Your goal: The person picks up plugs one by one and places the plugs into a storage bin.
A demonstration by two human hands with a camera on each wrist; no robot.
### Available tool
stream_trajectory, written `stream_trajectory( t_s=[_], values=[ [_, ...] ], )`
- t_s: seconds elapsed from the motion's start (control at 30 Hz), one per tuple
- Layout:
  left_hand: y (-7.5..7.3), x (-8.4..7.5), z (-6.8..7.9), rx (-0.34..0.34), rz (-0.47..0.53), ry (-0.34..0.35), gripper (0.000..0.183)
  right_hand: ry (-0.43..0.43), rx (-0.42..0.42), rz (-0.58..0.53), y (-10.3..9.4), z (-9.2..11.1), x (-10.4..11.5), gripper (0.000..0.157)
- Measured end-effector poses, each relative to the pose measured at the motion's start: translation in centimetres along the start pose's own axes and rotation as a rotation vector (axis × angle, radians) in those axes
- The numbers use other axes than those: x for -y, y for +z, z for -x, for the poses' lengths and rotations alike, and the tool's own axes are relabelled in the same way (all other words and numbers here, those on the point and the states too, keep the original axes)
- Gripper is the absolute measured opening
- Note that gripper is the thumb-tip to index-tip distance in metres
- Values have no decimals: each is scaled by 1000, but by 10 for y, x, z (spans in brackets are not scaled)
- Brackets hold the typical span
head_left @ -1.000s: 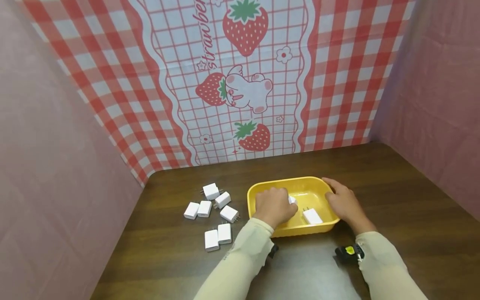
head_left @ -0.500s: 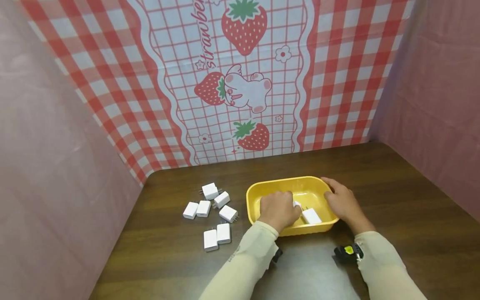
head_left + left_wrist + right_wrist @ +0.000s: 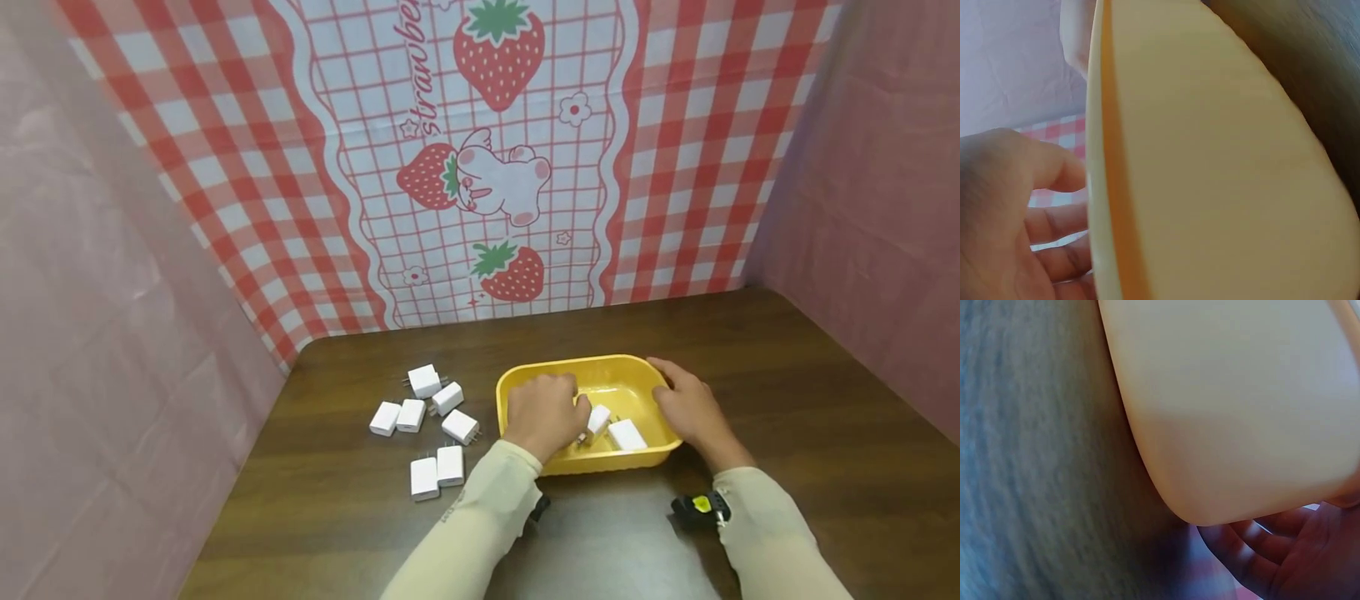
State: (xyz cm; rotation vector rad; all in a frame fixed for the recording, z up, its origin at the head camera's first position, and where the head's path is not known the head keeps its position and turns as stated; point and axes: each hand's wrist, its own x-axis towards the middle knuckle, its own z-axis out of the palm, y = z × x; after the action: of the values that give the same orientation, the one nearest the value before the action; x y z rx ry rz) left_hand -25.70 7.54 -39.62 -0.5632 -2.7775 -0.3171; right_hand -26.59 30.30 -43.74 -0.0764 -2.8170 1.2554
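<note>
Yellow tray (image 3: 603, 463), right hand (image 3: 688, 408) gripping its end; white adapters (image 3: 627, 435) inside beside the left hand (image 3: 544, 415), its hold indeterminable. Step, presumably: positioning adapters; next calls for lifting clear.

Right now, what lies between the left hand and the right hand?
Two white chargers, lying in the yellow tray; the head view shows them.

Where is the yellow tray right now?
In the head view, the yellow tray sits on the table, right of the seven loose white chargers, the right hand gripping its right end.
</note>
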Motion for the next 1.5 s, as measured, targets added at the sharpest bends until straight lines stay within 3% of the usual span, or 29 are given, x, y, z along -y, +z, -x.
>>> stream_trajectory(
  t_s=[0.2, 0.5, 0.87, 1.13, 1.5],
  values=[
    [-4, 22, 3, -183, -12, 69, 23, -1, -6, 10, 1, -1, 1, 54],
    [-8, 51, 10, -315, -7, 64, 25, 5, 5, -12, 0, 0, 1, 55],
    [-22, 94, 18, -335, -36, 18, 19, -2, 4, 4, -2, -2, 0, 55],
    [-21, 120, 28, -329, -68, 0, 15, 8, 9, -11, -1, -1, -1, 54],
    [-16, 174, 51, -350, -87, -74, 13, 27, 14, -32, 0, -2, 0, 55]
  ],
)
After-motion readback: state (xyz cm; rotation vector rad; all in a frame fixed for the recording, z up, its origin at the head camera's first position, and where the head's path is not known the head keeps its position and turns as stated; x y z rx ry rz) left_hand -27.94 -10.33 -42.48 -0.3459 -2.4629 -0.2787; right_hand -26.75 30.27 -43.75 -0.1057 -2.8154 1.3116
